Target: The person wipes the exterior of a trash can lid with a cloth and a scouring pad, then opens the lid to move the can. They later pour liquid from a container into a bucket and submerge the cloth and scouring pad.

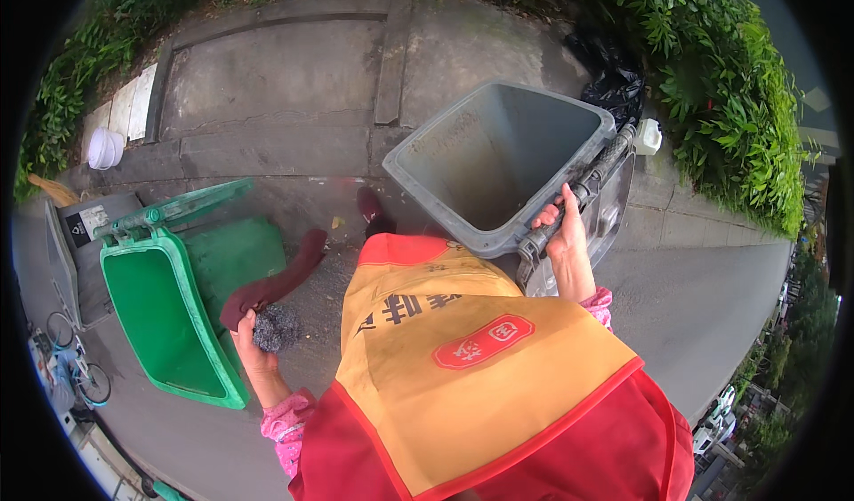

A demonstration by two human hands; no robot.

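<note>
My left hand grips a dark red cloth and a grey scouring pad of steel wool together. The cloth droops from the hand, away from my body. With my right hand, I hold the handle bar of a grey wheeled bin. That bin is open and tilted, and brown stains mark its inner wall. Its lid hangs back beyond the handle. Left of my left hand is a green wheeled bin, open, with green plastic inside.
A second grey bin stands beyond the green one. A white bucket sits by the kerb at the left. A black plastic bag and a white jug lie beside the hedge. A bicycle is at far left.
</note>
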